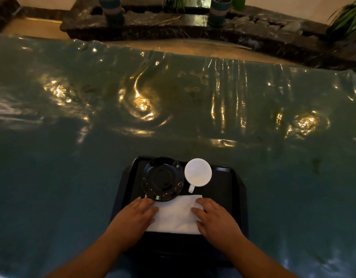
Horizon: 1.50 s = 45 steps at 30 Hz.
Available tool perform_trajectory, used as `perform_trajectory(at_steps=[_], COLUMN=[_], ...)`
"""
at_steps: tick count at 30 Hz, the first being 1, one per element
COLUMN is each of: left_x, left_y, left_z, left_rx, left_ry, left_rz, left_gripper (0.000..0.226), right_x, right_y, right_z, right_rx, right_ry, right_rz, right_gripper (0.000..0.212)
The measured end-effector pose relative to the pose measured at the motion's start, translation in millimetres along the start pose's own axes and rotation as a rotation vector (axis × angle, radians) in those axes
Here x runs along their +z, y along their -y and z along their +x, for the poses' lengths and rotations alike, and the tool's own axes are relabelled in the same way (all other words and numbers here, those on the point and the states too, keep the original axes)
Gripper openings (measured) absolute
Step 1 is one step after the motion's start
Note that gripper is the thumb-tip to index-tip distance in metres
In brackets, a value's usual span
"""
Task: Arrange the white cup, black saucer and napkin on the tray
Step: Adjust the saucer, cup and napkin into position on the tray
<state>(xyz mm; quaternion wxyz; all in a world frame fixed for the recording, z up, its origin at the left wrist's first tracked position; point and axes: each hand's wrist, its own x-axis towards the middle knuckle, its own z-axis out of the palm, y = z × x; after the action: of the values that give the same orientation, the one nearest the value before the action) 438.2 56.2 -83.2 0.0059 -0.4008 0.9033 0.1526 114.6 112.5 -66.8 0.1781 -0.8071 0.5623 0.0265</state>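
I see 2 bare hands lying flat, fingers spread, gripping nothing. My left hand (133,217) covers the white napkin's (176,215) left edge, my right hand (217,221) its right edge. On the black tray (233,197), black saucer (163,178) overlaps the napkin's far edge; white cup (197,172) stands beside it.

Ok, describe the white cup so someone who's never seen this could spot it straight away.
Find the black tray on the shiny covered table. At its far edge, the white cup stands right of the black saucer. It is the only round white thing, its handle pointing toward the flat napkin.
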Motion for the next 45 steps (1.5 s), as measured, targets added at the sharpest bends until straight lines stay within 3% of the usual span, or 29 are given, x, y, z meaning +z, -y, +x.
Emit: perform_trajectory(at_steps=[11,18,22,24,27,30,34,45], left_x=[-6.1,-18.9,-43.8,-53.2,-60.6,-63.3,-62.7,-67.1], left_y=[-0.4,-6.9,-10.8,-12.0,-16.8,-21.6,-25.8,-29.9], left_z=[-1.0,3.4,25.3,45.6,76.8,96.4,104.2,118.7], left_rx=[-0.042,-0.020,-0.113,-0.230,-0.327,-0.361,-0.380,-0.317], left_ry=[0.044,-0.030,-0.184,-0.144,0.044,0.225,0.343,0.445], left_rz=[0.103,0.135,0.050,-0.008,-0.080,-0.070,-0.055,-0.025], left_gripper=[0.036,0.033,0.035,0.050,0.081,0.088,0.084,0.084], right_x=[1.6,-6.0,-44.8,-67.6,-92.5,-96.0,-89.8,-95.1], right_y=[9.6,13.6,17.2,16.0,12.2,6.8,-0.8,-21.9], right_z=[-2.3,0.5,15.5,31.4,62.7,87.9,98.9,96.1], right_rx=[0.001,0.007,0.142,0.241,0.404,0.469,0.462,0.380], right_ry=[-0.053,-0.078,-0.321,-0.432,-0.303,-0.070,0.014,0.083], right_rz=[0.003,-0.004,0.152,0.217,0.259,0.252,0.271,0.240], right_gripper=[0.042,0.040,0.037,0.045,0.081,0.108,0.103,0.099])
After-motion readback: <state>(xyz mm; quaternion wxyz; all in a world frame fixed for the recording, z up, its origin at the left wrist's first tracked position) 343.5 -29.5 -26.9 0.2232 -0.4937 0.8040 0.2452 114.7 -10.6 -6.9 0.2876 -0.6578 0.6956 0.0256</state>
